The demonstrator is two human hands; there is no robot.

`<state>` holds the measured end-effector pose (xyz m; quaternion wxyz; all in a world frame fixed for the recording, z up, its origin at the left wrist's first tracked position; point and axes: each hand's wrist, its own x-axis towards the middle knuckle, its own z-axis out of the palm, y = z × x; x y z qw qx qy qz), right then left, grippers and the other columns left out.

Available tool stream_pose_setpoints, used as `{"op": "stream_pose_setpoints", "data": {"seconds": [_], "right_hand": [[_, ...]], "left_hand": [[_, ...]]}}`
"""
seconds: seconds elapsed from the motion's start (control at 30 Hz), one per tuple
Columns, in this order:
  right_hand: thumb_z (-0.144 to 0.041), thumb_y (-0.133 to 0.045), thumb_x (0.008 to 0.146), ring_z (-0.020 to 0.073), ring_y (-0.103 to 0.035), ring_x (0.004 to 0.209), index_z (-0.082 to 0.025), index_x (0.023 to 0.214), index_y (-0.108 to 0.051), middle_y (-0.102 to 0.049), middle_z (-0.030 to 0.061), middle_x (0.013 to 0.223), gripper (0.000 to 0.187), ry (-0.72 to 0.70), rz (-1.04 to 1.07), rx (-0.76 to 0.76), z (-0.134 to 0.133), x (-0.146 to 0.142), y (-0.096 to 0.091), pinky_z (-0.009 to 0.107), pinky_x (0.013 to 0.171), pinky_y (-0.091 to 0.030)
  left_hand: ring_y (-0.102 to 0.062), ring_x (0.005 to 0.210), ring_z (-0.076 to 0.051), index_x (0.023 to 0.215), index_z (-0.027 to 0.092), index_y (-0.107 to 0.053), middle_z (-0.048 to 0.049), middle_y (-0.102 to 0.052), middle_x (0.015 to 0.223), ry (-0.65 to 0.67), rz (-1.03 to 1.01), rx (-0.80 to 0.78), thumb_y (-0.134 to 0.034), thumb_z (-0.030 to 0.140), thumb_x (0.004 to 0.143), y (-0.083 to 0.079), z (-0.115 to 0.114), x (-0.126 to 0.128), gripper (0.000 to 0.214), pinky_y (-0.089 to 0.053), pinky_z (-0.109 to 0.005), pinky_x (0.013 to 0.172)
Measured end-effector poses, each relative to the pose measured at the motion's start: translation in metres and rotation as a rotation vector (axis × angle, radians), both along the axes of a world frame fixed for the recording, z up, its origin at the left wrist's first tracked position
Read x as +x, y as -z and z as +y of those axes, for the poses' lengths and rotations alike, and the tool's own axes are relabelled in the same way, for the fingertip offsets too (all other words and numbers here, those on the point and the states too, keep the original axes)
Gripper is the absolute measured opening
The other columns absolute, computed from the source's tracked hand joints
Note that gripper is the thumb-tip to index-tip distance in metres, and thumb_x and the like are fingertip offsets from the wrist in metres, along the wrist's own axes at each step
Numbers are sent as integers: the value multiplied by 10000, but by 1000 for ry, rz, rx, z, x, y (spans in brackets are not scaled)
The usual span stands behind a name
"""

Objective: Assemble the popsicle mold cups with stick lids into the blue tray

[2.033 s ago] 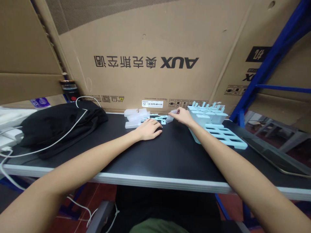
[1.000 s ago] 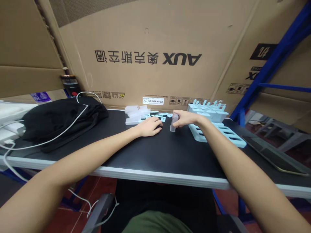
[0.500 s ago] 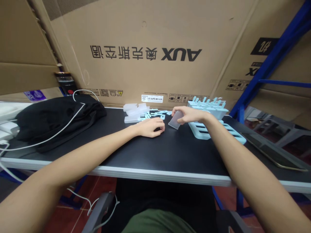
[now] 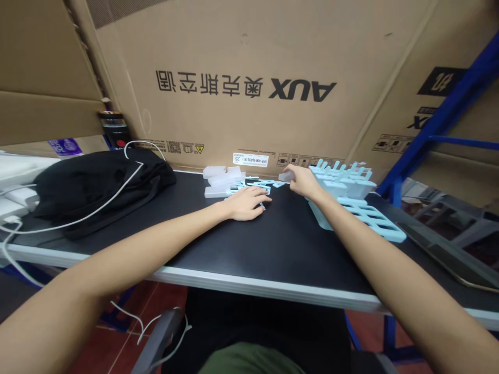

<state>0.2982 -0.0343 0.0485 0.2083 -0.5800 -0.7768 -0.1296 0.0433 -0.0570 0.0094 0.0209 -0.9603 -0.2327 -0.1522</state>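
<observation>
My left hand [image 4: 246, 203] rests palm down at the near side of a pile of light blue popsicle sticks [image 4: 262, 184], its fingers stretched and apart. A small blue piece shows beside its thumb; whether the hand touches it I cannot tell. Farther right, my right hand [image 4: 303, 181] grips a translucent popsicle mould [image 4: 287, 177] by one end, close to the cardboard. More translucent moulds [image 4: 219, 191] lie in a heap left of the sticks. Right of my right hand, a light blue mould holder [image 4: 384, 224] stands on the table, with several stick-topped moulds [image 4: 338, 179] at its back.
A large cardboard box [image 4: 234, 122] walls off the back of the black table [image 4: 234, 254]. On the left lie a black cloth bag [image 4: 101, 182] and a white cable [image 4: 97, 210], with a dark bottle [image 4: 114, 130] behind. A flat tablet-like device [image 4: 448, 254] and blue frame [image 4: 440, 119] are at right.
My right hand has moved the translucent mould back towards the cardboard. The fingers of my left hand, curled before, are now spread. The view has shifted slightly.
</observation>
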Motion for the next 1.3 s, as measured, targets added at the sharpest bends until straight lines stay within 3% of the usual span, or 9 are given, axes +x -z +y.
{"op": "stream_pose_setpoints", "data": {"seconds": [0.17, 0.43, 0.6, 0.73, 0.9, 1.0, 1.1, 1.23, 1.3], "right_hand": [[-56, -535, 651, 234, -639, 1029, -200, 1081, -655, -710, 79, 1092, 470, -1, -172, -148, 18, -2, 3, 291, 853, -463], [-80, -560, 596, 224, -663, 849, -242, 930, -737, -734, 35, 892, 411, 23, -328, -396, -18, 2, -36, 275, 697, -456], [-95, -578, 583, 238, -658, 815, -257, 901, -744, -730, 44, 855, 393, 48, -267, -291, -35, -3, -44, 294, 657, -447], [-100, -564, 607, 245, -656, 875, -250, 951, -744, -736, 40, 923, 416, -44, -211, -207, -46, -10, -51, 302, 698, -454], [-177, -604, 676, 234, -656, 843, -233, 955, -737, -735, 30, 925, 313, -202, -131, -177, -57, -20, -61, 316, 730, -458], [-207, -613, 719, 226, -659, 870, -222, 959, -722, -734, 33, 969, 263, -285, -89, -209, -62, -25, -63, 318, 769, -462], [-204, -596, 758, 218, -658, 908, -220, 1001, -698, -725, 35, 1016, 264, -348, -67, -266, -66, -28, -63, 315, 786, -465], [-197, -609, 758, 220, -649, 958, -225, 1041, -667, -713, 37, 1053, 290, -359, -72, -303, -66, -27, -61, 316, 811, -468], [-205, -624, 750, 227, -643, 980, -229, 1061, -654, -707, 40, 1073, 314, -354, -68, -299, -65, -26, -60, 322, 825, -471]], "left_hand": [[-355, 1408, -237, 1415, 268, -459, -48, -465, 1492, -52, 65, -94, -303, 471, 993, -1, -1, 0, 494, -215, -462, 1170], [-233, 1471, -275, 1473, 301, -370, -68, -330, 1578, -112, 120, -125, -258, 585, 979, 0, 1, 4, 581, -99, -576, 1177], [-530, 1218, -274, 1264, 203, -548, -108, -586, 1293, -31, 25, 0, -370, 497, 970, -3, 0, 5, 453, -302, -496, 1103], [-609, 992, -229, 1050, 191, -592, -77, -634, 1066, 94, -41, -15, -446, 421, 953, -6, -1, 3, 289, -460, -362, 898], [-605, 1010, -203, 1012, 222, -620, -54, -627, 1119, 205, -76, -12, -476, 306, 934, -5, 1, 1, 183, -455, -335, 919], [-604, 1032, -215, 1009, 232, -641, -58, -616, 1167, 182, -82, 28, -485, 306, 927, -4, 3, 0, 191, -454, -345, 917], [-622, 965, -211, 975, 217, -639, -59, -647, 1065, 170, -88, 28, -467, 351, 947, -3, 4, 0, 220, -460, -345, 879], [-624, 916, -206, 892, 207, -609, -47, -662, 979, 163, -112, -4, -484, 408, 941, -2, 6, 1, 242, -461, -338, 838], [-616, 916, -226, 913, 213, -590, -52, -657, 969, 80, -138, 13, -520, 452, 908, -2, 5, 1, 249, -462, -357, 818]]}}
